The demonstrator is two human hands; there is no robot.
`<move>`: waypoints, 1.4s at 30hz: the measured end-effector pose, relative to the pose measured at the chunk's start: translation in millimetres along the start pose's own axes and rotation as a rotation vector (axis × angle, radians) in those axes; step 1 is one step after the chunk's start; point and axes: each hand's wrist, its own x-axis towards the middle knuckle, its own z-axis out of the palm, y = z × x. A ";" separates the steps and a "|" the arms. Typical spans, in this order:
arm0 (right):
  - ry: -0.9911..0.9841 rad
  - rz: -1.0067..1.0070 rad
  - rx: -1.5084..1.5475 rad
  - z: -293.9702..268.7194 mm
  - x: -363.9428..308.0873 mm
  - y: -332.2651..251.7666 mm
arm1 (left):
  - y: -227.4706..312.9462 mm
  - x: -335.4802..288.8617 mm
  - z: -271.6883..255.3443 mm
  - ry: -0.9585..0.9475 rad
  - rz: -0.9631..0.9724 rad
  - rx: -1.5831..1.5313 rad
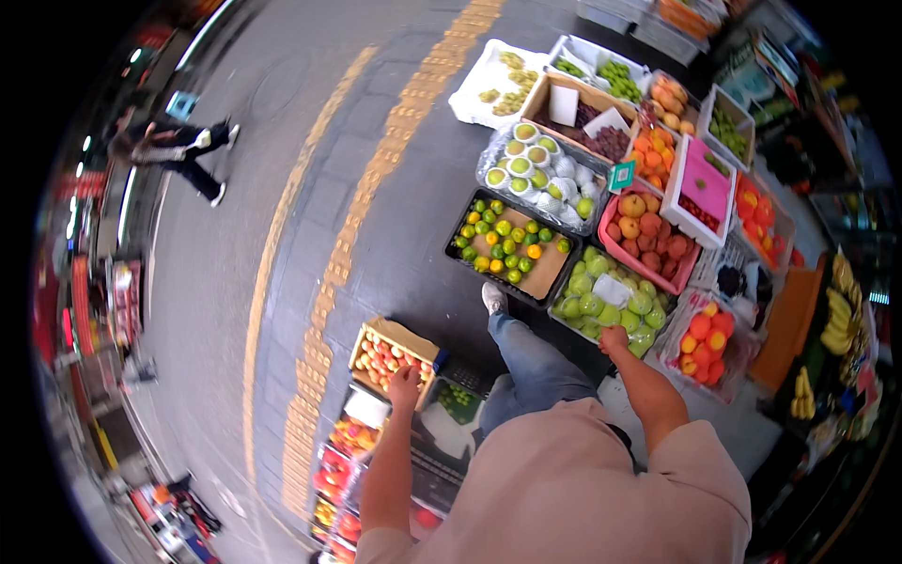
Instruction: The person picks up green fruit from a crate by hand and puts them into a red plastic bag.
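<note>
Biggest first: the street point(211, 282) runs off to my L, w/ a bumpy yellow paving strip point(362, 193) nearer me. Bagged green fruit point(584, 303) fills a dark crate just ahead & to the R — long axis roughly L to R, dropping toward the R. My R hand point(614, 340) is the nearer one by far, right at the crate's near edge; fingers look curled in, can't tell if they grip anything. Beyond it: a pink basket point(642, 269) of round fruit; orange-red fruit point(703, 348) sits farther R. Green-and-orange citrus point(508, 246) lies ahead-L. My jeans leg point(534, 362) stands btwn L hand and the crate. L hand point(405, 386) is over small red-yellow fruit point(378, 360) — fingers bunched narrow, can't tell re contact. Smallest: white card point(613, 290) covering part of the green fruit.
</note>
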 end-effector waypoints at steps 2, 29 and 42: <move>-0.006 0.127 -0.016 36.1 10.8 -16.4 | 39.9 48.4 -7.8 -0.087 0.154 0.160; 0.812 0.263 0.559 291.6 363.5 -150.7 | 204.6 507.6 463.6 -1.354 1.720 1.114; 0.509 -0.081 0.955 391.6 329.2 -119.4 | 147.2 511.8 609.6 -1.627 1.761 1.271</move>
